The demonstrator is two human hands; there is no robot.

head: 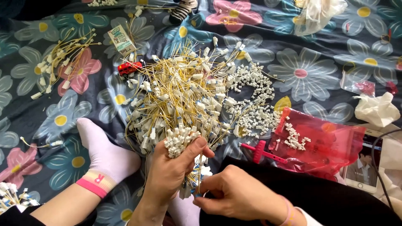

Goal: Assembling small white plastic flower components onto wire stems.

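Note:
My left hand (169, 173) is closed around a bundle of yellow wires, its white plug ends (180, 139) bunched above my thumb. My right hand (234, 193) pinches the lower ends of that bundle near my left wrist, at a small white connector (185, 192). Just beyond my hands lies a big tangled heap of yellow wires with white connectors (180, 90). To its right is a scatter of loose white plastic connector housings (253, 100).
All lies on a dark flowered bedsheet (318, 71). A red plastic bag (326, 140) holds a few housings, with a pink tool (261, 151) beside it. A second wire bunch (63, 58) lies far left. A phone (364, 165) and tissue (377, 109) are right. My white-socked foot (102, 152) rests left.

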